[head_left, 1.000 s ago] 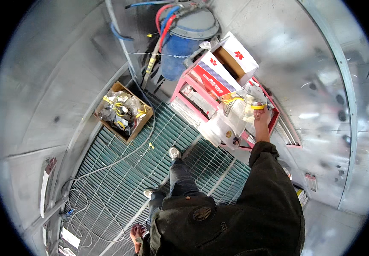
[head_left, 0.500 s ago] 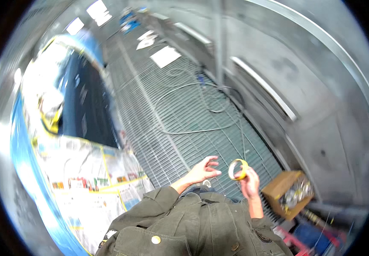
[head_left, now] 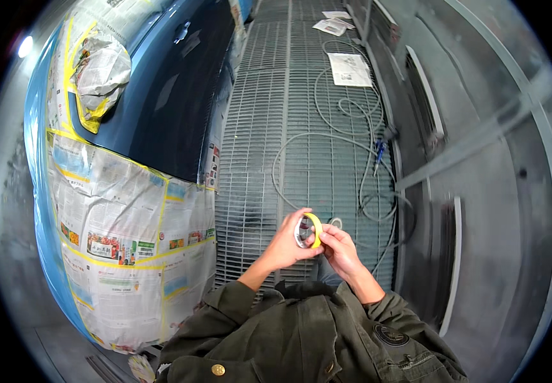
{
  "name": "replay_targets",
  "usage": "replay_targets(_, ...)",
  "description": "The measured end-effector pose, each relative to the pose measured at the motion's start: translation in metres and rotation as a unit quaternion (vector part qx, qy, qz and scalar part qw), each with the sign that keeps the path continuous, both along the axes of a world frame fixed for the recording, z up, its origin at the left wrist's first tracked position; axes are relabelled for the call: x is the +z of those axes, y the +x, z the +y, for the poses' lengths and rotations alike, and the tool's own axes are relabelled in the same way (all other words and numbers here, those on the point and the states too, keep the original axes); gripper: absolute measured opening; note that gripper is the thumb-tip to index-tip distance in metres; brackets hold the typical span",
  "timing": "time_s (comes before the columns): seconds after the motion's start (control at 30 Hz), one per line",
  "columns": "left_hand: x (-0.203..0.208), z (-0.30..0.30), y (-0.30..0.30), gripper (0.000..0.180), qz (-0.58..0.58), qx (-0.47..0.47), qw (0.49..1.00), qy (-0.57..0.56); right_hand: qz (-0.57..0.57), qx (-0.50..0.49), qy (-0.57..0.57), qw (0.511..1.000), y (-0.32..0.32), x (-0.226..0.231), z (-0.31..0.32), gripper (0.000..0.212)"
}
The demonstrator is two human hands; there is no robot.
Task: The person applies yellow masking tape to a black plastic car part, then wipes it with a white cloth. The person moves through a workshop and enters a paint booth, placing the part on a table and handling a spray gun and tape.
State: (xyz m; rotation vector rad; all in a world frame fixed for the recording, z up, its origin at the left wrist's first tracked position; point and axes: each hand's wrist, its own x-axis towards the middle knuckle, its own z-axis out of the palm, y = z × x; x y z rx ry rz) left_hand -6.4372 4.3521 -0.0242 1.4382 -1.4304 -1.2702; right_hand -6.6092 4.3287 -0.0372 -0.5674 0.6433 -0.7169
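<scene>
In front of my chest, both hands are on a roll of yellow tape [head_left: 317, 231]. My left hand [head_left: 281, 247] curls round the roll's left side, thumb below and fingers above. At its right side the fingers of my right hand [head_left: 342, 253] are closed against the edge; whether they pinch a loose tape end cannot be made out. To my left stands a car with a bare dark blue door panel [head_left: 167, 102]. Newspaper sheets [head_left: 122, 210], edged with yellow tape, cover the body around it. A side mirror [head_left: 102, 71] is wrapped in newspaper and tape.
Metal grating [head_left: 250, 115] forms the floor. A thin grey hose [head_left: 278, 159] lies looped on it, near a blue fitting [head_left: 379, 153]. Paper sheets [head_left: 350, 69] lie farther off. A grey wall [head_left: 490, 236] runs along my right. Blue plastic sheeting [head_left: 41, 191] hangs at the car's far left.
My hands were apart, with the tape roll in the right hand and the left empty. Now they have met on the roll. My view has turned, bringing the masked car nearer.
</scene>
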Motion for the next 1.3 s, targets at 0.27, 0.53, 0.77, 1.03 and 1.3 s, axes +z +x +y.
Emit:
replay_targets(0.27, 0.009, -0.157, 0.036, 0.095, 0.188, 0.109, 0.975, 0.036, 0.031, 0.216, -0.165, 0.962, 0.034, 0.011, -0.219, 0.023)
replay_targets(0.53, -0.022, -0.279, 0.110, 0.096, 0.313, 0.256, 0.912, 0.071, 0.082, 0.296, -0.157, 0.939, 0.130, -0.018, -0.368, 0.018)
replay_targets(0.77, -0.069, -0.401, 0.175, 0.084, -0.079, 0.279, 0.956, 0.041, 0.153, 0.345, -0.184, 0.908, 0.218, -0.058, -0.498, 0.022)
replay_targets(1.03, -0.140, -0.498, 0.268, 0.049, -0.101, 0.318, 0.924, 0.186, 0.220, 0.469, -0.335, 0.787, 0.315, -0.157, -0.592, 0.031)
replay_targets(1.3, -0.340, -0.567, 0.365, 0.019, -0.128, 0.333, 0.918, 0.174, 0.230, 0.533, -0.389, 0.715, 0.428, -0.348, -0.669, 0.036)
